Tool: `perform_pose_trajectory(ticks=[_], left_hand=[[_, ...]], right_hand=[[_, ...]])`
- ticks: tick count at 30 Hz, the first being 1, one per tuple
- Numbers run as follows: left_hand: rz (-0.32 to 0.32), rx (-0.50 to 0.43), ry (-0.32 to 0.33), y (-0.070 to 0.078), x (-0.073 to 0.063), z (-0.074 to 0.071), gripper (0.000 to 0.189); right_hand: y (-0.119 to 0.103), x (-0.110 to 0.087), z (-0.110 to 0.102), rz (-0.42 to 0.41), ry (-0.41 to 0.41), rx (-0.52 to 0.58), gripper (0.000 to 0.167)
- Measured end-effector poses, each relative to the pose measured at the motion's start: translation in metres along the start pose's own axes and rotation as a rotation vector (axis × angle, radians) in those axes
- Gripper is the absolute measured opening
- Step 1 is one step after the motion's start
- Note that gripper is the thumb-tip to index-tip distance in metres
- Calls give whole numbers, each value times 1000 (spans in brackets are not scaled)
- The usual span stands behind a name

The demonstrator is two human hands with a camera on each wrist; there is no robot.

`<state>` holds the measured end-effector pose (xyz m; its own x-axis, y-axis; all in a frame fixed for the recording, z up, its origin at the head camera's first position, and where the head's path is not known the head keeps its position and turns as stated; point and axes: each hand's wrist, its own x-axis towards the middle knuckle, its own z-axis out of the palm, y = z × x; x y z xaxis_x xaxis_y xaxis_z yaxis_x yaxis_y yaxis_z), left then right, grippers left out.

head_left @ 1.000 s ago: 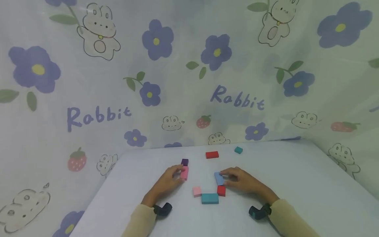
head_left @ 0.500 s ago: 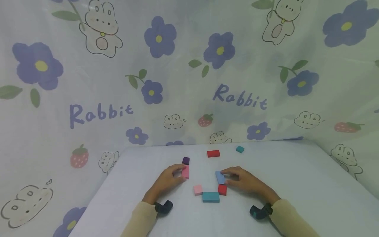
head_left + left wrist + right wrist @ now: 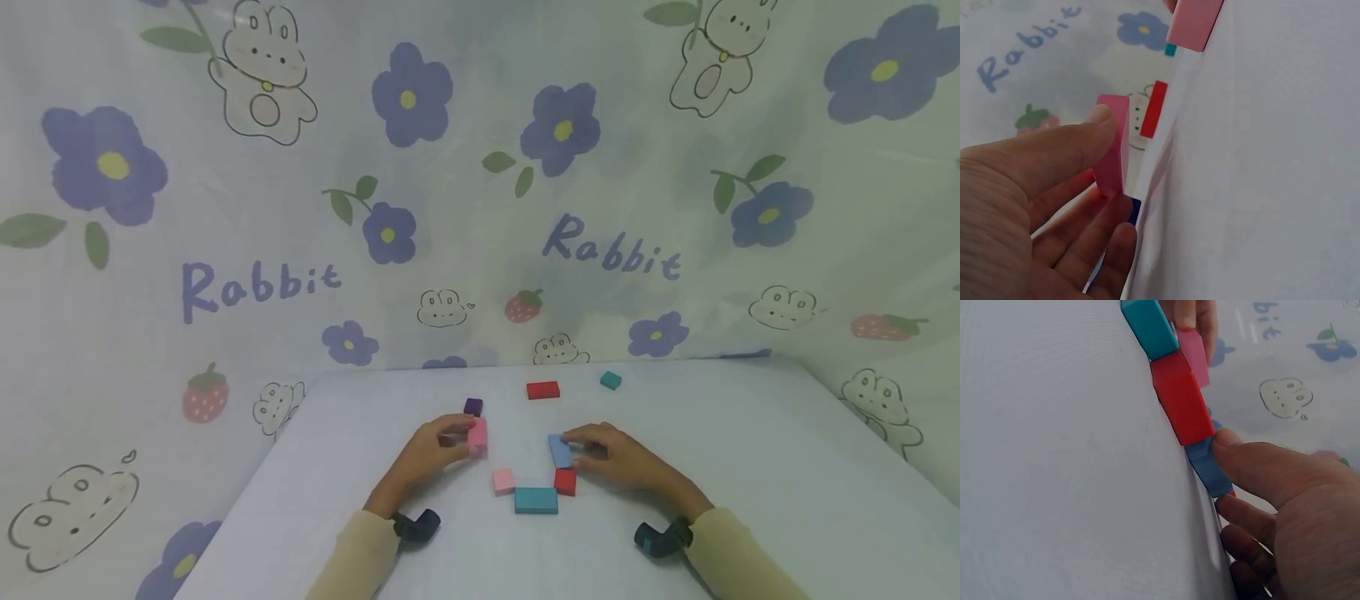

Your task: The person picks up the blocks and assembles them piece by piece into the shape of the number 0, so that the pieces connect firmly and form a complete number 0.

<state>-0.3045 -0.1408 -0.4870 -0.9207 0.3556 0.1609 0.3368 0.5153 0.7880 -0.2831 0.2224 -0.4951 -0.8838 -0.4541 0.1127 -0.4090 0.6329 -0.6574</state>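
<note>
My left hand (image 3: 433, 450) pinches a bright pink rectangular block (image 3: 1112, 147) between thumb and fingers, just in front of a small dark purple block (image 3: 473, 407). Over on the right, my right hand (image 3: 626, 457) holds a light blue rectangular block (image 3: 560, 451) by its ends, thumb near and fingers far. That blue block meets a red cube-like block (image 3: 566, 482) at its near end, as the right wrist view shows. Nearer to me lies a teal rectangular block (image 3: 536, 501), its corner by the red one. A pale pink block (image 3: 503, 482) sits at the teal block's left corner.
Farther back on the white table (image 3: 660, 567) lie a red rectangular block (image 3: 543, 390) and a small teal block (image 3: 611, 381). Behind the table hangs a white curtain (image 3: 480, 208) printed with rabbits and flowers.
My left hand has shifted the bright pink block slightly to the right, relative to the purple block. The right hand and the light blue block stay put. The head view has drifted a little.
</note>
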Motion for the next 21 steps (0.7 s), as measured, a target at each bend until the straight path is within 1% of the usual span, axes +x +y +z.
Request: perform_pose_trajectory(ticks=[3,6,12,17,21], left_hand=[[20,-23,-26,3,-1,2,51],[42,-21,-35,7,-1,4,52],[39,11,-47,15,-1,8,53],[46,14,-82,21,-1,12,52],[31,27,-108,22,-1,15,50]], right_hand=[[0,0,1,-1,4,-7,45],[0,1,2,-1,8,-8,44],[-1,1,2,11,5,1,45],[-1,0,2,16,11,-5,44],[0,-1,3,18,12,-4,44]])
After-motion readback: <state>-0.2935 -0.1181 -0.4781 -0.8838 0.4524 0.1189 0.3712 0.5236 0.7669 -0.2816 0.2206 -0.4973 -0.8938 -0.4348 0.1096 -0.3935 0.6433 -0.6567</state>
